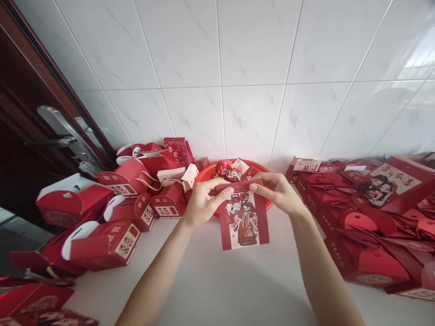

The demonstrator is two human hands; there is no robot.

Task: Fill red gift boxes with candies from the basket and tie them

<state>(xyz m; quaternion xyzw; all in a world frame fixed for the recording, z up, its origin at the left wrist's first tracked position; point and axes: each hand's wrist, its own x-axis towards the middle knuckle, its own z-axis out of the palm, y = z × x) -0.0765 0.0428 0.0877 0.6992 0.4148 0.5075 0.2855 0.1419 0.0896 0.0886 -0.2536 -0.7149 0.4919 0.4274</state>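
A flat red card box point(244, 219) with two cartoon figures in traditional dress hangs upright over the white tabletop. My left hand point(206, 199) pinches its upper left corner, thumb in front. At the upper right corner, my right hand point(279, 192) grips it the same way, thumb on the front face. Behind the box and both hands is a red plastic basket point(256, 165), partly hidden, with small wrapped sweets point(224, 167) inside.
Folded red boxes point(102, 242) stand in a group at the left. More red boxes point(369, 267) are heaped at the right. A tiled wall point(253, 113) rises behind, and a dark door with a metal handle point(61, 140) is at the far left.
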